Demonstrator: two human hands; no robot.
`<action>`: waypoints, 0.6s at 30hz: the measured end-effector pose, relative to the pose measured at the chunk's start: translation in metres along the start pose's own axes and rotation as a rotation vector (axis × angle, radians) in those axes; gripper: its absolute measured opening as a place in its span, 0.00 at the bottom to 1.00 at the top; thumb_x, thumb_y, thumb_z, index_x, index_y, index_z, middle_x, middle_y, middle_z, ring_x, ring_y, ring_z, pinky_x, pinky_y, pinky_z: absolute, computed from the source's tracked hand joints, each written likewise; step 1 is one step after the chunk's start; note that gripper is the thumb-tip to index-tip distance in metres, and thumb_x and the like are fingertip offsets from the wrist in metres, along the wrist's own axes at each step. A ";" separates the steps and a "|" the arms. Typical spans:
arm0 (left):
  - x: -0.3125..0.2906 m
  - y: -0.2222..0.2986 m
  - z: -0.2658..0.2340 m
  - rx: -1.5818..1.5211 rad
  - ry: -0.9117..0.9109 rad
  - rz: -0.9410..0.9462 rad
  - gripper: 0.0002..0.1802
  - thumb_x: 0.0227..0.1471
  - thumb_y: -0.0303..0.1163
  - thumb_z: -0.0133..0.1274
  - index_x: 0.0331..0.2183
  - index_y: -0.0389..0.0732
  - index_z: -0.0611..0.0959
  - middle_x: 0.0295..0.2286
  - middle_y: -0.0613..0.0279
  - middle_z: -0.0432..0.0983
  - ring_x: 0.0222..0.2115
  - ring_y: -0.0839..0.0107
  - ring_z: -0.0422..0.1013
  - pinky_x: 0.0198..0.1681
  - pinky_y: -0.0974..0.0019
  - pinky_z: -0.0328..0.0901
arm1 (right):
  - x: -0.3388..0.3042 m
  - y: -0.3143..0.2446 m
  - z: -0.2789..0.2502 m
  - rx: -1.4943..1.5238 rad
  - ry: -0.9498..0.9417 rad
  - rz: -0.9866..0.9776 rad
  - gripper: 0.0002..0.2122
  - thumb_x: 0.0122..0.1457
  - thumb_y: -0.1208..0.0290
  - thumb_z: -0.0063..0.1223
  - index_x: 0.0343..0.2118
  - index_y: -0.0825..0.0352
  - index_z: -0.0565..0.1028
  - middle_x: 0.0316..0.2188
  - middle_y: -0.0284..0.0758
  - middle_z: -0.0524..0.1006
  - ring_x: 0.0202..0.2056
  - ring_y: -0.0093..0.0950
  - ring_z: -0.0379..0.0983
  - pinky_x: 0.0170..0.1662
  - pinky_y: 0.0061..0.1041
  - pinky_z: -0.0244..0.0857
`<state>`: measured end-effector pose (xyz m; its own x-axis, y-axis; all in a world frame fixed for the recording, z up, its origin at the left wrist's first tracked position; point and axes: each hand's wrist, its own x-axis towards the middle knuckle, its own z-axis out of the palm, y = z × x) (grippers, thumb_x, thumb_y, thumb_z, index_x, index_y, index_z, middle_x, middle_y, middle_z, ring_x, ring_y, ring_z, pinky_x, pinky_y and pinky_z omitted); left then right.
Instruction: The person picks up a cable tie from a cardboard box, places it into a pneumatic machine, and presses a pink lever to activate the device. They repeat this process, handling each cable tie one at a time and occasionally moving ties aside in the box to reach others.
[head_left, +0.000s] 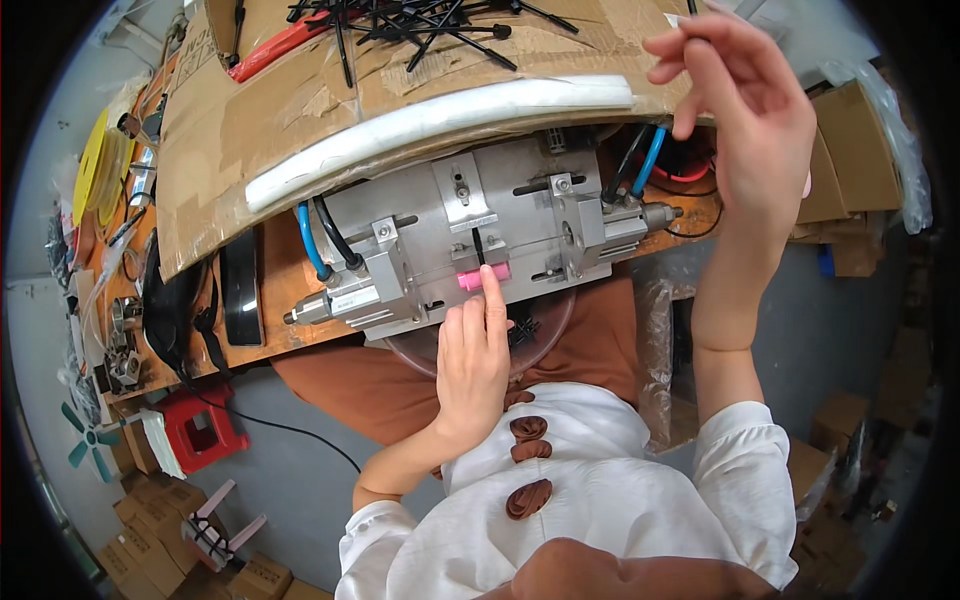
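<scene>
A grey metal fixture (520,220) with two cylinder clamps stands on the bench in front of me. In its middle, a thin black rod (478,242) lies upright in the picture, its near end at a small pink block (470,281). My left hand (470,365) touches the pink block with its stretched index finger; its other fingers are bent loosely over the fixture's near edge, and the thumb is hidden. Raised at the upper right, my right hand (745,120) has its thumb apart and its fingers loosely curved, with nothing visible in it.
Thin black rods (430,25) with knobbed ends lie heaped on a cardboard sheet (200,190), edged by a white foam strip (440,120). Blue tubes (650,162) join the clamps. A clear bowl (565,330) holding black pieces sits at my lap. A red stool (200,430) stands left.
</scene>
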<state>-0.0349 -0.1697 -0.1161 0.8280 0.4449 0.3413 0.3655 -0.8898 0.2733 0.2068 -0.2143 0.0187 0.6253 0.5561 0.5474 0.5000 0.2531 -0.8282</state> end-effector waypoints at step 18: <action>-0.012 -0.011 -0.038 -0.225 0.089 -0.168 0.44 0.37 0.13 0.59 0.58 0.35 0.64 0.36 0.55 0.67 0.36 0.60 0.63 0.41 0.62 0.61 | -0.186 0.047 0.072 -0.431 -0.503 -0.116 0.32 0.47 0.77 0.61 0.57 0.74 0.62 0.17 0.34 0.69 0.19 0.27 0.69 0.21 0.28 0.63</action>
<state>-0.0646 -0.1615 -0.0892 0.7195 0.6002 0.3493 0.3825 -0.7624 0.5220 0.0712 -0.2485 -0.1308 0.2504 0.8717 0.4213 0.8066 0.0529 -0.5888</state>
